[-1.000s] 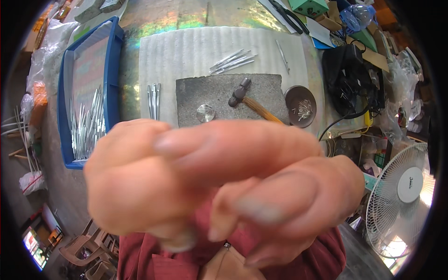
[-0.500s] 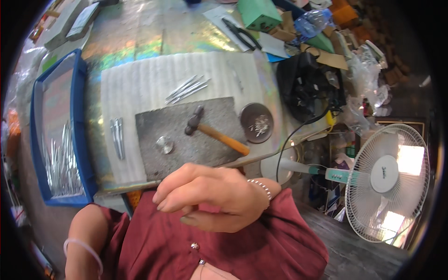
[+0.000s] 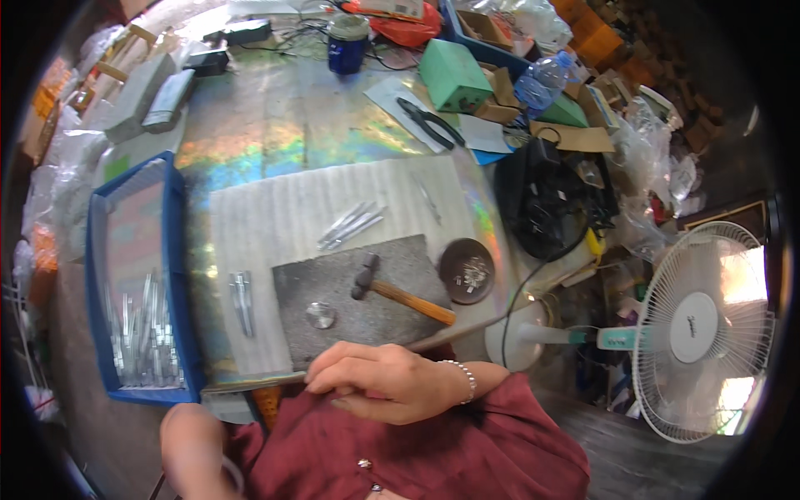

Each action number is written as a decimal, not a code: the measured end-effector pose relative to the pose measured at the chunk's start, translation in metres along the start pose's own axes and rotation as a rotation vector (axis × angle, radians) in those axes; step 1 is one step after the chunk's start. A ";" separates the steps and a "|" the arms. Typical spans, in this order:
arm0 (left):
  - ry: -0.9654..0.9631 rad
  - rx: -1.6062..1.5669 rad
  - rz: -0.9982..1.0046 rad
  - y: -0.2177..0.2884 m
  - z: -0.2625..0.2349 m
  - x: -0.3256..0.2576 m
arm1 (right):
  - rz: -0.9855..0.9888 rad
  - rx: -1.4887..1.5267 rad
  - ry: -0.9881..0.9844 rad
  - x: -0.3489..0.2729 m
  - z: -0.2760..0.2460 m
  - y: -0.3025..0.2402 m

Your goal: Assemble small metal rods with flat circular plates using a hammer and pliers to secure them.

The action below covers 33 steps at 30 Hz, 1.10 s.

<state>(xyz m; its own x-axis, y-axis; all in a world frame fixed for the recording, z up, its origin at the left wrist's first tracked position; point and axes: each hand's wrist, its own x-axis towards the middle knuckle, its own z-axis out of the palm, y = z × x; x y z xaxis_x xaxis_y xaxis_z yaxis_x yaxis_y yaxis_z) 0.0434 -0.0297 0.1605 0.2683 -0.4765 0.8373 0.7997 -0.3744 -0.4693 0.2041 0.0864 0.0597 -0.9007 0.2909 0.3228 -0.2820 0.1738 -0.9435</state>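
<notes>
Worktable (image 3: 275,108), grey slab (image 3: 367,321), fan (image 3: 694,327) alongside

Rough matt slab (image 3: 357,312), wooden-handled metal hammer (image 3: 400,297), shiny metallic rods (image 3: 352,225), smooth plastic tray (image 3: 174,250)

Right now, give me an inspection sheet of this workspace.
Surface: table bears a pale mat; grey slab on it.
Work items: hammer and shiny disc on the slab; dark bowl of small pieces beside it; silvery rods on the mat and in a blue tray.
Clutter: pliers, green box, plastic bottle toward the far right.
Hands: right hand loosely curled, nothing seen held; left hand out of view.
Cables: black cable curves past the table's right edge.
Surroundings: white fan at right.
</notes>
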 end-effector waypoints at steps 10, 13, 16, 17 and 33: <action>-1.229 -0.359 -1.449 -0.016 0.025 -0.147 | 0.270 -0.414 0.211 -0.032 -0.037 0.006; -1.332 -0.411 -1.526 -0.030 0.028 -0.222 | 0.289 -0.565 0.310 -0.043 -0.042 0.020; -1.493 -0.344 -1.553 -0.029 0.037 -0.276 | 0.219 -0.818 0.328 -0.048 -0.044 0.032; -1.574 -0.358 -1.559 -0.028 0.039 -0.285 | 0.276 -0.803 0.317 -0.051 -0.043 0.033; -0.053 -1.554 -1.641 -0.007 0.067 -0.079 | 0.307 -0.817 0.271 -0.047 -0.043 0.050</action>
<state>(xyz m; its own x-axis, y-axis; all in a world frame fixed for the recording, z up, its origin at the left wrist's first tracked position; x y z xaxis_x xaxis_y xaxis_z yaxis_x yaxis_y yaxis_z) 0.0523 0.0642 0.1163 0.0581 0.7985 0.5992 -0.6206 -0.4412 0.6482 0.2461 0.1217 0.0005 -0.7600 0.6272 0.1701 0.3717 0.6342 -0.6780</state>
